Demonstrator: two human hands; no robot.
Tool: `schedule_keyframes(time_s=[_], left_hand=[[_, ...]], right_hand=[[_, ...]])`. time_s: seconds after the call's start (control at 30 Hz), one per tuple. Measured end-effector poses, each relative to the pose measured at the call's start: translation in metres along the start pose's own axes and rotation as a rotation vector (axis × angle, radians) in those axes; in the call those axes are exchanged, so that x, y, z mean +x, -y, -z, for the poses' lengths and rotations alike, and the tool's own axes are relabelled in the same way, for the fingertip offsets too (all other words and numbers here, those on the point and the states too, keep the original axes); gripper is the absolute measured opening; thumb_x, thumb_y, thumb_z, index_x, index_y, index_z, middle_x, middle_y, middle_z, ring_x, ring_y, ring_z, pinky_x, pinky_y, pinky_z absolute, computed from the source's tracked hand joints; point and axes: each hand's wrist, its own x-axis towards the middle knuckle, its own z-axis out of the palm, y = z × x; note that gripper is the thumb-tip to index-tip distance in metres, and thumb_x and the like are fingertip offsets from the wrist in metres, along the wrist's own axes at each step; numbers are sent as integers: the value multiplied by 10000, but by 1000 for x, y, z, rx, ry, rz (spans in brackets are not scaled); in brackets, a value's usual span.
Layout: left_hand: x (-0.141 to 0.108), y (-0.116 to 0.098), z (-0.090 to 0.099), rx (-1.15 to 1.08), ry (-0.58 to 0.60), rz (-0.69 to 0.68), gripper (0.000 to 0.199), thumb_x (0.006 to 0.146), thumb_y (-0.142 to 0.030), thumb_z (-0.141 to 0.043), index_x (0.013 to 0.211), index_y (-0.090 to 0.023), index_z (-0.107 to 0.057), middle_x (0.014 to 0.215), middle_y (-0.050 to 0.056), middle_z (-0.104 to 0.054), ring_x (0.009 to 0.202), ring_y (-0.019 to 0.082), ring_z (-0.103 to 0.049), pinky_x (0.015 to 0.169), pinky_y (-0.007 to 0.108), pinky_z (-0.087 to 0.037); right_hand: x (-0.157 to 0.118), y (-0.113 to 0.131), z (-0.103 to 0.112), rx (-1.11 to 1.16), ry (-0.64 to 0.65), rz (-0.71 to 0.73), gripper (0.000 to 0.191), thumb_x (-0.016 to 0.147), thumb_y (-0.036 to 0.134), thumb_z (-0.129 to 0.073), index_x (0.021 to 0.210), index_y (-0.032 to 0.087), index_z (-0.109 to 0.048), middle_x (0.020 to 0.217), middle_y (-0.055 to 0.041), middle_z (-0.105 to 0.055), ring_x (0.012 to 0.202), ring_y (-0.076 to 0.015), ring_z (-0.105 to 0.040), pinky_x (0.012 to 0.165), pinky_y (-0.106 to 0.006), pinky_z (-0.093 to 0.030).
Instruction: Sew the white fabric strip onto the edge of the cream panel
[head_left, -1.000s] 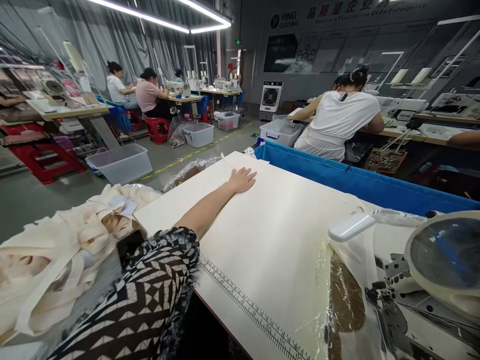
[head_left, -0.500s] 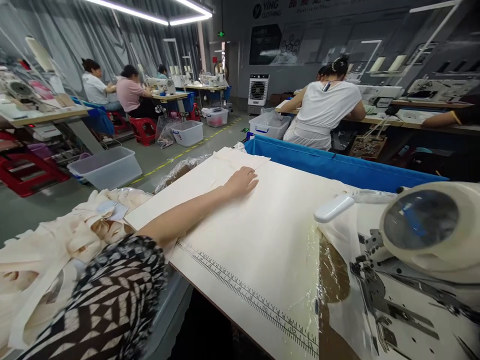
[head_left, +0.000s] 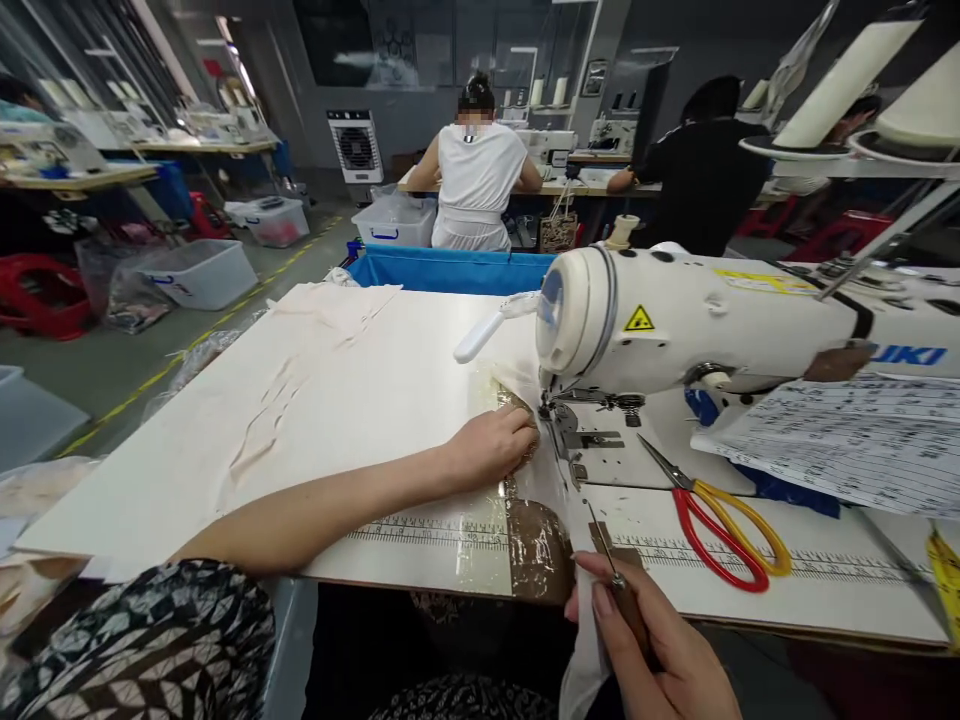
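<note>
My left hand point(head_left: 495, 445) is closed at the edge of white fabric point(head_left: 551, 465), left of the needle area of a white sewing machine point(head_left: 697, 310); what its curled fingers hold is too small to tell. Lower right, my right hand point(head_left: 645, 630) grips an awl point(head_left: 619, 590) with a wooden handle, its thin metal tip pointing up toward the machine. The same hand pinches a strip of the white fabric, which hangs over the table's front edge. Thin pale fabric pieces point(head_left: 322, 310) lie at the back left of the white table point(head_left: 390, 400).
Red and yellow handled scissors point(head_left: 731, 530) lie right of the needle area, below a printed sheet point(head_left: 847, 440). A white lever-like handle point(head_left: 480, 335) juts out left of the machine head. Behind the table stands a blue fabric bin point(head_left: 450, 268); other people sit at machines beyond.
The view has swung right. My left hand has moved from the back of the table to beside the machine and closed. My right hand with the awl and the scissors have come into view.
</note>
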Motion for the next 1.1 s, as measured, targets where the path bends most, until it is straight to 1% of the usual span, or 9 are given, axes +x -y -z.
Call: schedule_keyframes(time_s=[0.23,0.3,0.43,0.5,0.6,0.7,0.8,0.9,1.1], left_hand=[[22,-4,-13,151,9,-12,200,981,-107,-405,958,-110,-604,938,118,-619,832,221,-559,694,330,-533],[23,-2,-15,157,-8,-24,212,986,-110,-397,932,-131,-601,922,112,-618,810,215,-554,657,322,-531],[21,4,-20,79,-94,26,219,995,-147,-412,915,-156,-616,934,98,-626,834,208,-574,632,307,-530],[20,8,-23,-21,-146,89,184,988,-193,-465,907,-168,-629,942,84,-633,857,198,-591,632,289,-530],[20,14,-28,-221,-200,172,161,961,-254,-541,851,-182,-634,910,58,-643,846,175,-610,654,271,-538],[21,18,-28,-393,-220,199,180,940,-290,-578,802,-186,-631,885,50,-655,825,166,-626,690,283,-550],[22,21,-25,-480,-222,181,187,939,-292,-572,801,-189,-646,897,59,-674,843,172,-643,715,299,-555],[22,23,-23,-502,-239,143,196,939,-299,-572,799,-190,-655,895,66,-689,849,178,-655,707,298,-555],[23,26,-25,-483,-266,116,204,935,-349,-589,816,-202,-665,875,64,-704,840,174,-671,706,288,-554]], right_hand=[[30,26,-9,48,50,467,220,992,227,-431,1128,232,-604,659,55,-623,522,-107,-593,506,-178,-472],[33,26,-11,13,76,560,250,976,172,-419,1169,225,-569,681,53,-629,597,-116,-640,571,-181,-505],[27,10,-11,-83,102,746,342,942,111,-386,1255,205,-487,884,-9,-717,753,-134,-701,694,-198,-542],[23,-3,-11,-152,92,739,348,948,115,-361,1265,198,-477,922,-29,-734,741,-142,-712,656,-202,-543],[24,-19,-8,-274,-5,571,298,1002,176,-345,1262,198,-490,960,-48,-752,745,-154,-731,599,-206,-538],[35,-28,-4,-400,-149,416,284,1034,266,-349,1236,145,-509,849,-57,-750,634,-171,-717,511,-225,-516],[52,-29,-3,-558,-240,431,303,1032,251,-345,1176,100,-564,791,-70,-745,570,-171,-697,425,-235,-457],[67,-31,-10,-661,-281,501,303,1019,190,-355,1141,106,-620,873,-77,-764,645,-157,-716,473,-231,-461],[79,-41,-31,-666,-344,474,345,1028,187,-337,1136,137,-661,841,-50,-754,647,-152,-695,514,-272,-425]])
